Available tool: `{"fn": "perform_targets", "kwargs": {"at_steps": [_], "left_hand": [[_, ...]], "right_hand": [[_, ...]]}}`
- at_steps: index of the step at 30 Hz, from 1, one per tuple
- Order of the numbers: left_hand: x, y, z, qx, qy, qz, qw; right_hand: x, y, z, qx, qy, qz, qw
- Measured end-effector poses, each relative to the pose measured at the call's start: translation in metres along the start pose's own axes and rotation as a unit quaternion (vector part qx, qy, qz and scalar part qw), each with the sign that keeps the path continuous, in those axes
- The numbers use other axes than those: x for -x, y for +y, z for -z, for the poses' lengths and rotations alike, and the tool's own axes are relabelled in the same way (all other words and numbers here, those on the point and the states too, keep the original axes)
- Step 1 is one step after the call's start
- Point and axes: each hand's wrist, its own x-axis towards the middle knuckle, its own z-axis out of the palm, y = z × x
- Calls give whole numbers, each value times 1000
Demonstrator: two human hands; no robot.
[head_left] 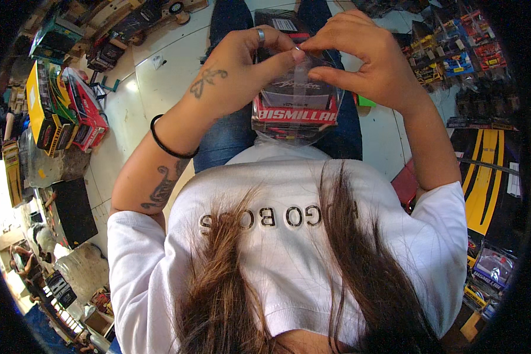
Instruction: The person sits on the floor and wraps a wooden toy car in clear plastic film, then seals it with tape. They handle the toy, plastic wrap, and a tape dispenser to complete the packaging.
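Note:
A black and red boxy item in a clear plastic bag (301, 133) rests on my lap between my knees. Over its upper part, my left hand (242, 68) is closed, thumb and index finger pinching the see-through plastic. Close against that pinch are the curled fingertips of my right hand (363, 56), also at the plastic, while its thumb stands a little apart. A pale see-through strip (301, 79) runs down from the fingertips over the item's dark face. What lies right between the fingertips is too small to make out.
On the left floor stand a yellow and black boxed item (44, 106) and a red one (85, 112). Bagged colourful items (460, 47) crowd the far right. A black panel with yellow stripes (487, 177) lies by my right arm. White tiles (153, 76) surround my legs.

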Motion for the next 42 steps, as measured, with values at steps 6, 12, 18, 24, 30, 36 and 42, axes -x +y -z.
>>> {"fn": "perform_targets", "kwargs": {"at_steps": [6, 12, 18, 24, 30, 36, 42], "left_hand": [[-2, 0, -6, -57, 68, -100, 991], [-6, -1, 3, -167, 22, -141, 976], [-10, -2, 6, -84, -32, -80, 993], [-7, 0, 4, -78, -41, -27, 996], [-9, 2, 4, -12, -76, 61, 995], [-12, 4, 7, 2, -102, 70, 992], [-4, 9, 11, -289, -62, -152, 943]], "right_hand": [[2, 1, -6, -7, 2, -9, 1000], [-3, 7, -1, -98, -95, -86, 987], [-2, 10, -10, -180, -56, -98, 977], [8, 11, -7, -205, -90, -89, 970], [11, -6, -14, 81, 34, 21, 996], [14, -11, -11, 258, 36, 105, 960], [6, 8, -13, -66, -53, -54, 995]]}}
